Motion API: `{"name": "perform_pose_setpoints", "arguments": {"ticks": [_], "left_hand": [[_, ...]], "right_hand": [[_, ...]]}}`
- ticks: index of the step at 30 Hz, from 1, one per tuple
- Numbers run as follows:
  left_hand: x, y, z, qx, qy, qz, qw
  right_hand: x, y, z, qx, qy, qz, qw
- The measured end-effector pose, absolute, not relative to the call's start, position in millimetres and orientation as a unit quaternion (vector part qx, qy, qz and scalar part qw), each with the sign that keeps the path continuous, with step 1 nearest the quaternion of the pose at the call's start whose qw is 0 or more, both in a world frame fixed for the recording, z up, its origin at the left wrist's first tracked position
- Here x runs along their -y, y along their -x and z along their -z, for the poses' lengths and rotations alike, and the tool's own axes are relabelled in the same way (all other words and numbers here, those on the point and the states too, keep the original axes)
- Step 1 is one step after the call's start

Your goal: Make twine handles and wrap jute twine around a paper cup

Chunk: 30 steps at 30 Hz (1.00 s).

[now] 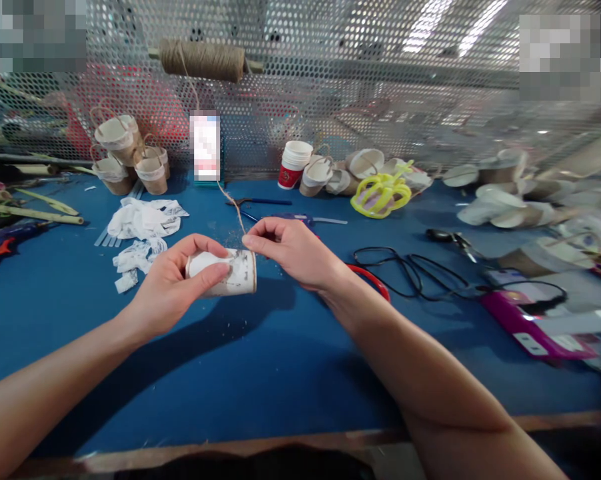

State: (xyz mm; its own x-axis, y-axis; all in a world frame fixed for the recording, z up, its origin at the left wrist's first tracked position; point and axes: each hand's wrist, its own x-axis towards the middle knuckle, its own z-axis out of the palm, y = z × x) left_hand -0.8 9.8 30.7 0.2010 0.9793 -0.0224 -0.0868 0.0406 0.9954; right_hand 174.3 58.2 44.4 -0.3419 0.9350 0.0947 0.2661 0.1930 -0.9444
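My left hand (pixel 180 283) is closed round a small white printed paper cup (pixel 240 275), which lies on its side in the air above the blue table. A brown rim shows at the cup's right end. Just above that end, my right hand (pixel 285 247) pinches a thin strand of twine (pixel 235 205) between thumb and fingers. The strand runs up past a phone-like screen to a twine spool (pixel 200 61) on a rod at the mesh wall. Whether the twine touches the cup is hidden by my fingertips.
Twine-handled paper cups (pixel 153 170) stand at the back left, above crumpled white paper (pixel 145 219). Pliers (pixel 265 201) and a glue gun (pixel 300 219) lie behind my right hand. A red-sleeved cup stack (pixel 295 163), a yellow woven basket (pixel 380 195), black cable (pixel 410 273) and purple power strip (pixel 515 323) occupy the right.
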Motion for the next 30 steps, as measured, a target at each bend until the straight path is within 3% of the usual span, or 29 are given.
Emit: {"name": "perform_pose_setpoints", "arguments": {"ticks": [13, 30], "left_hand": [[-9.2, 2.6, -30.0, -0.419, -0.538, -0.471, 0.560], [0.5, -0.7, -39.4, -0.425, -0.719, -0.477, 0.272]], "right_hand": [[-58.2, -174.4, -44.3, 0.679, 0.446, -0.473, 0.342], [-49.7, -174.4, -57.0, 0.661, 0.414, -0.495, 0.383]]}}
